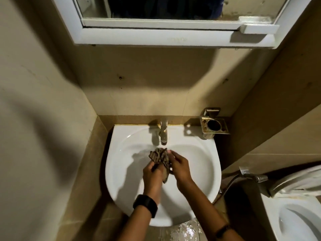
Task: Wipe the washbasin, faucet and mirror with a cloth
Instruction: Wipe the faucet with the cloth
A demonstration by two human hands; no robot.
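A small cloth (pixel 160 158) is held over the middle of the white washbasin (pixel 119 153), just below the tip of the faucet (pixel 163 132). The cloth is brown and tan with thin stripes. It is all bunched up and crumpled, and one end hangs down between the two hands.

The left hand (pixel 152 173) has its fingers (pixel 150 165) curled round the lower part of the cloth and grips it. The right hand (pixel 179 166) holds the other side of the cloth, with its fingertips up near the top of the bunch. The two hands are close together. A black watch (pixel 145 205) sits on the left wrist.

The faucet is shiny metal and stands at the back of the washbasin. The mirror (pixel 156 7) hangs high on the wall above, in a white frame. A metal holder (pixel 214 126) is fixed to the wall beside the faucet. A white toilet (pixel 295 214) is off to the right. The floor (pixel 184 230) below the washbasin looks wet.
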